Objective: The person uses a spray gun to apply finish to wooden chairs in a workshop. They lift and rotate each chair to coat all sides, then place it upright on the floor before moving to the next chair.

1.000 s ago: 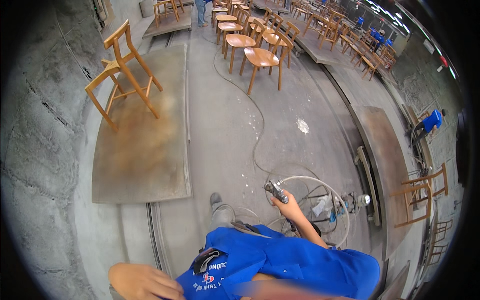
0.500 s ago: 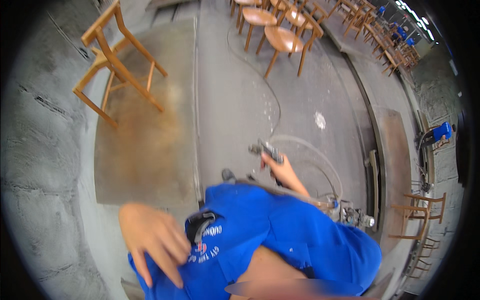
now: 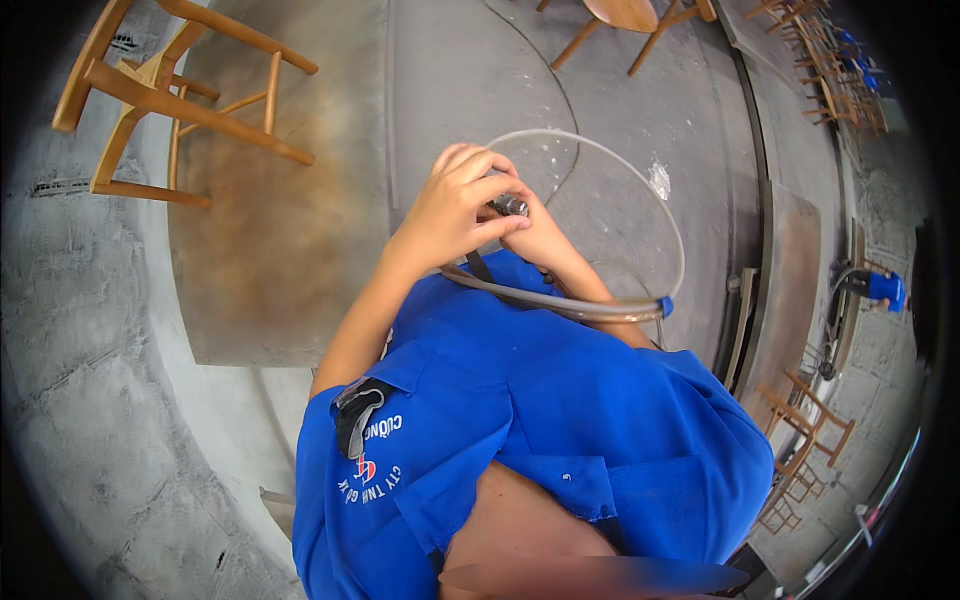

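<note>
In front of my chest, both hands meet on a spray gun, of which only a small dark metal end (image 3: 511,205) shows. My left hand (image 3: 462,195) curls over it from the left, fingers bent and closed about it. Behind it, my right hand (image 3: 541,238) grips the gun from the right; most of its fingers are hidden. A clear hose (image 3: 625,165) loops round to the right. Another hose with brownish contents (image 3: 530,296) crosses my blue shirt to a blue fitting (image 3: 667,306).
A wooden chair frame (image 3: 200,108) stands at the far left on a stained metal sheet (image 3: 280,260). Seated wooden chairs (image 3: 622,14) are at the far side. A cable (image 3: 560,90) trails over the floor. More chair frames (image 3: 805,425) and a person in blue (image 3: 882,288) are at the right.
My left hand has risen from beside my shirt and closed on the spray gun. My right hand has drawn the gun in toward my chest. The view has shifted, too.
</note>
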Tool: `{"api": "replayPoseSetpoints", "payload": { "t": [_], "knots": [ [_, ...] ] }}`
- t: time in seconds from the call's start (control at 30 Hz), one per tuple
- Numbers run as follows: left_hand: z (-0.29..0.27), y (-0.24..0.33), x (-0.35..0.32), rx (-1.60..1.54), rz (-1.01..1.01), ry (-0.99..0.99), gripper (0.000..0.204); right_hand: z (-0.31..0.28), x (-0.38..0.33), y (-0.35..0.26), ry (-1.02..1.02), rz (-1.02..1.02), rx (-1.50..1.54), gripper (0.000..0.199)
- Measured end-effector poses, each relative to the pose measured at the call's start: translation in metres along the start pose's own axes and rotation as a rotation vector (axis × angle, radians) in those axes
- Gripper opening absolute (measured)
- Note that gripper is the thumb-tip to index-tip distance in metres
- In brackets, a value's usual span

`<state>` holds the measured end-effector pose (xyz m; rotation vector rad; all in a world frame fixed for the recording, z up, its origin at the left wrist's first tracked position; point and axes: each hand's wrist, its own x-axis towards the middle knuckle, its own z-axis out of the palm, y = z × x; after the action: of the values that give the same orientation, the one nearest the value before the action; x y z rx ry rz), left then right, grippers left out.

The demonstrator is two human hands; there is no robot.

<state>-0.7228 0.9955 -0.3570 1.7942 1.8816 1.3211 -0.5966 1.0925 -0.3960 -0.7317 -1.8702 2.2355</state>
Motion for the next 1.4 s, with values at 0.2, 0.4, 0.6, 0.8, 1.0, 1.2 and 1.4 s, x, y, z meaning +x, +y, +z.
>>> {"api": "replayPoseSetpoints", "payload": {
  "t": [0.2,0.4,0.6,0.8,1.0,1.2,1.4],
  "knots": [
    [-0.025,-0.086,0.076,-0.021,-0.114,-0.083,0.02,-0.037,0.124,-0.017,-0.182,0.087,-0.072,0.016],
    [-0.042,-0.153,0.174,0.023,-0.117,-0.085,0.018,-0.078,0.237,-0.053,-0.217,0.007,-0.087,0.018],
    [-0.077,-0.196,0.229,0.199,-0.259,-0.059,0.032,-0.109,0.319,-0.084,-0.257,0.221,-0.183,0.017],
    [-0.276,-0.215,0.21,1.131,-0.282,0.487,0.044,-0.135,0.368,-0.096,-0.115,0.23,-0.188,0.032],
    [-0.488,-0.272,0.153,1.769,-1.003,0.777,0.08,-0.167,0.381,-0.08,-0.006,0.212,-0.135,0.055],
    [-0.461,-0.239,0.164,1.555,-0.964,0.899,0.064,-0.169,0.375,-0.066,-0.031,0.21,-0.044,0.077],
    [-0.388,-0.166,0.112,1.786,-0.574,1.016,0.036,-0.142,0.385,-0.064,-0.039,0.261,-0.028,0.081]
  ]
}}
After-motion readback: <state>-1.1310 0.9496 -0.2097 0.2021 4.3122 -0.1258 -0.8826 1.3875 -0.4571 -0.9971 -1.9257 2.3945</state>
